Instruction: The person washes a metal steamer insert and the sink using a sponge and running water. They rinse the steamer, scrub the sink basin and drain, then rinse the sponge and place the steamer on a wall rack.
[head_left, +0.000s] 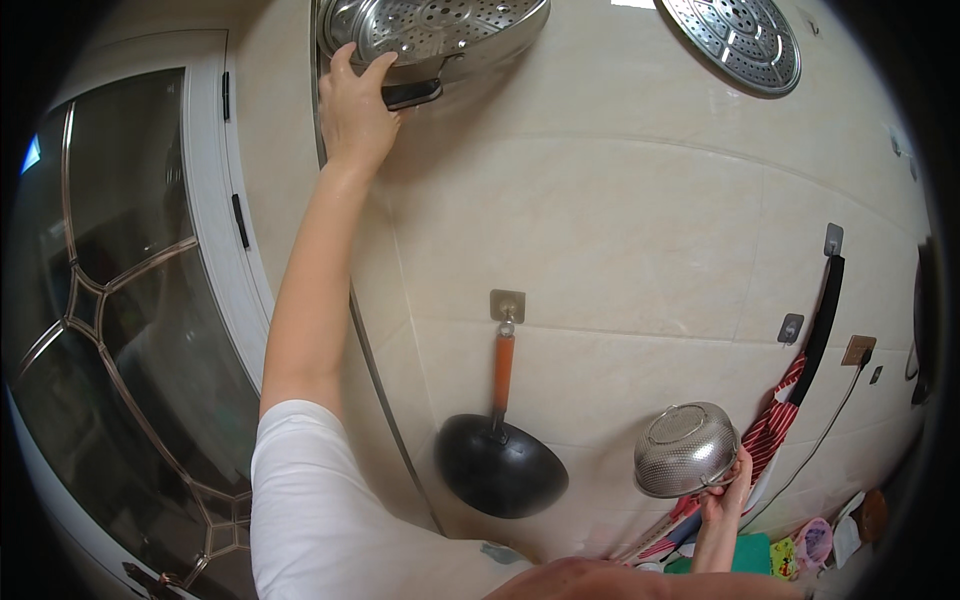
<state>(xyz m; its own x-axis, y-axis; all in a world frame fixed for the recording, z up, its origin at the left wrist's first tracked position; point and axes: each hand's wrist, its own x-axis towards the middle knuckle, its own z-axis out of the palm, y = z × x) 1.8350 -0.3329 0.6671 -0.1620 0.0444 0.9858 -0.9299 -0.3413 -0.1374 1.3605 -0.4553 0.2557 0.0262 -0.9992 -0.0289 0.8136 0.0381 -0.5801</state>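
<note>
My left hand (356, 112) is raised high, with its fingers on the rim of a stainless steel steamer pot (480, 56) beside its black handle (412, 94). The pot is tilted against the wall, its perforated inner plate (442, 19) showing, and the picture's top edge cuts it off. Part of the grip is hidden behind the handle. Low on the right, my right hand (726, 484) holds a stainless steel mesh colander (682, 446) by its rim. The colander is turned with its round base upward.
A black wok (502, 469) with an orange handle hangs from a wall hook (508, 306). Another perforated steamer plate (742, 45) is at upper right. A red-striped apron (772, 427) and a plugged cord (817, 450) hang at right. A glass-paneled door (202, 150) stands at left.
</note>
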